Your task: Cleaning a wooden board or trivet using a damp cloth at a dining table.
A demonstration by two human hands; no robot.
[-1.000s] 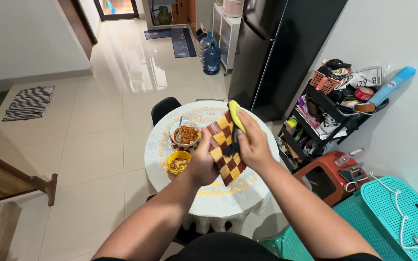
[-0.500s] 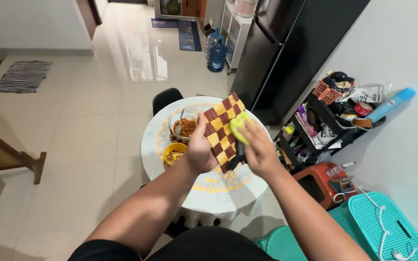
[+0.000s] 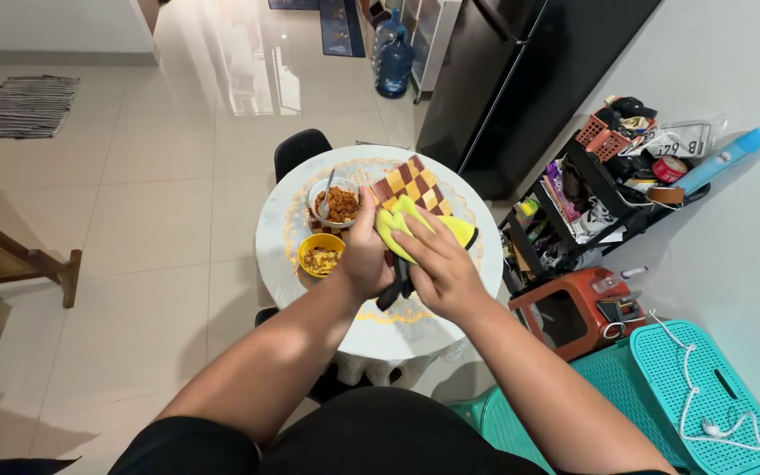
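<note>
Under both hands, checkered board (image 3: 412, 186) mostly hidden, long axis pointing away; left hand (image 3: 365, 255) fingers clamped on its edge, right hand (image 3: 442, 268) fingers together pressing yellow cloth (image 3: 398, 225).

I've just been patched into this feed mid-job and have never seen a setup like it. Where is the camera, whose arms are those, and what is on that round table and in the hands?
There is no machine here: a person wears one camera on the head, looking down, so the two bare arms rising from the bottom edge are that person's own. The left hand grips a checkered wooden board, brown and tan squares, held above the table. The right hand presses a yellow cloth against the board. Below them stands a round white table. On it are a white bowl of reddish-brown food with a utensil in it, and a yellow bowl of food. A black chair stands at the far side.
</note>
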